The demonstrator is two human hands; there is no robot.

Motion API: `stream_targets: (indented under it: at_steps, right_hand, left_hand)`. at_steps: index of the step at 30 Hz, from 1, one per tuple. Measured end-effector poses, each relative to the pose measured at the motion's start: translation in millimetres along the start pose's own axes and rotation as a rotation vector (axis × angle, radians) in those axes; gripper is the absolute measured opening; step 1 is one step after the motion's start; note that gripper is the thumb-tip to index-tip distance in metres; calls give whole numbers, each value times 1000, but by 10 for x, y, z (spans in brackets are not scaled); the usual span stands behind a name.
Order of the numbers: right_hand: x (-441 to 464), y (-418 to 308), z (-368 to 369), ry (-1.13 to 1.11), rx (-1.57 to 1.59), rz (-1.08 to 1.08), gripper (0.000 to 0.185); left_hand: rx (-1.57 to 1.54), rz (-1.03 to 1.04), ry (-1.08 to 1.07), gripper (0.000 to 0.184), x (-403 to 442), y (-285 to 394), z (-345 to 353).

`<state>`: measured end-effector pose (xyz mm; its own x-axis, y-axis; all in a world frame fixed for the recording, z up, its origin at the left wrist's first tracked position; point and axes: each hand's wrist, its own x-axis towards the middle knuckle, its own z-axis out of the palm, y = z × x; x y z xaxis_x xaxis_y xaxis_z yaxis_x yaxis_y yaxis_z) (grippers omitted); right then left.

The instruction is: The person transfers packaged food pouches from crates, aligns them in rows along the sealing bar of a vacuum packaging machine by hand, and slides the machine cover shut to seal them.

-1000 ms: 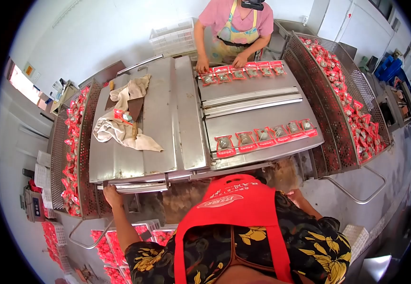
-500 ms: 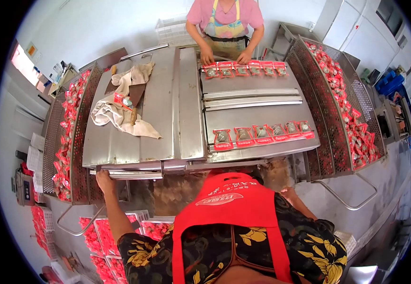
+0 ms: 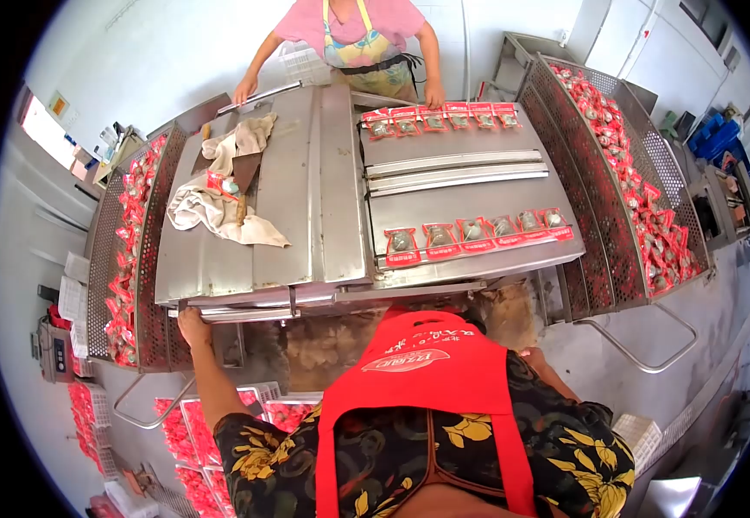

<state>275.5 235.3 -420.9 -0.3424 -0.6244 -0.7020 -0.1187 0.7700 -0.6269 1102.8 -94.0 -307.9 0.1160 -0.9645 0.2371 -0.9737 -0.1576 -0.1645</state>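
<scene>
My left hand (image 3: 192, 325) is closed on the end of the metal bar (image 3: 241, 312) along the front edge of the steel machine lid (image 3: 288, 207). Low beside my red apron, my right hand (image 3: 532, 356) shows only in part, and its fingers are too hidden to read. One row of red packets (image 3: 478, 230) lies along the near edge of the steel bed (image 3: 444, 203). A second row of packets (image 3: 435, 118) lies along the far edge. On the lid rest a crumpled cloth (image 3: 211, 207) and a single red packet (image 3: 222, 182).
Across the machine a co-worker (image 3: 362, 39) has one hand by the lid's far bar and one by the far packets. Perforated bins of packets stand at left (image 3: 146, 259) and right (image 3: 599, 216). Crates of red packets (image 3: 193, 432) sit on the floor at lower left.
The co-worker's hand on the left of the view has moved from the far packets to the lid's far bar. My left hand stays on the near bar. The view has shifted slightly.
</scene>
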Motion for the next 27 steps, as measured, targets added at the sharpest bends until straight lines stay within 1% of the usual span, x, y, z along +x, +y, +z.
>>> stream_targets:
  at_steps: [3, 5, 7, 8, 9, 10, 11, 12, 13, 15, 16, 17, 18, 19, 20, 21, 23, 24, 25, 26, 27]
  right_hand:
    - [22, 161, -24, -17, 28, 65, 10]
    - [42, 288, -13, 76, -27, 20, 15]
    - [500, 792, -192, -137, 430, 240, 18]
    - [655, 966, -236, -266, 816, 454, 19]
    - [698, 1008, -180, -198, 796, 372, 10]
    - [719, 1005, -171, -124, 768, 297, 7]
    - [562, 804, -140, -23, 418, 120, 8]
    - [279, 418, -73, 75, 55, -50, 9]
    - [171, 230, -40, 82, 52, -45, 9]
    - [76, -71, -28, 251, -167, -371, 8]
    - [91, -180, -40, 263, -178, -431, 7]
    - [103, -291, -42, 274, -188, -492, 13]
    - [-8, -523, -33, 277, -194, -499, 13]
    - [-254, -853, -37, 283, -170, -586, 12]
    - [-471, -1126, -27, 290, -144, -679, 11]
    - [-597, -1335, -4, 295, -143, -691, 11]
    - [-829, -1683, 73, 372, -197, -940, 12]
    - [-987, -1794, 154, 368, -195, -949, 12]
    - [-1112, -1960, 194, 337, -190, -1036, 12]
    - [-1215, -2138, 219, 305, -183, -1121, 13]
    - [-1323, -2291, 230, 301, -180, -1128, 13]
  left_hand:
    - [-22, -34, -31, 20, -9, 14, -33]
    - [-14, -6, -34, 25, -14, 21, -88]
    - [-14, 20, -32, 23, -5, 9, -140]
    - [-19, 34, 2, 22, -14, -18, -100]
    - [-29, 48, 33, 22, -3, -26, -86]
    - [-25, 75, 37, 22, 22, -19, -129]
    - [-38, 78, 60, 23, 3, -7, -163]
    - [-56, 73, 77, 23, -41, -3, -175]
    - [-63, 76, 72, 23, -79, -5, -190]
    - [-70, 82, 131, 24, -110, 36, -307]
    - [-65, 85, 155, 25, -122, 72, -378]
    - [-77, 116, 201, 24, -160, 93, -460]
    - [-88, 130, 227, 22, -196, 130, -559]
    - [-100, 144, 257, 21, -228, 171, -655]
    - [-166, 163, 346, 15, -327, 286, -785]
    - [-170, 158, 358, 15, -389, 377, -889]
    - [-179, 171, 458, 11, -498, 537, -1139]
    - [-214, 179, 504, 10, -650, 658, -1332]
    - [-236, 195, 560, 9, -702, 819, -1533]
    - [-242, 209, 566, 9, -717, 1000, -1747]
    - [-251, 220, 574, 9, -749, 1191, -1947]
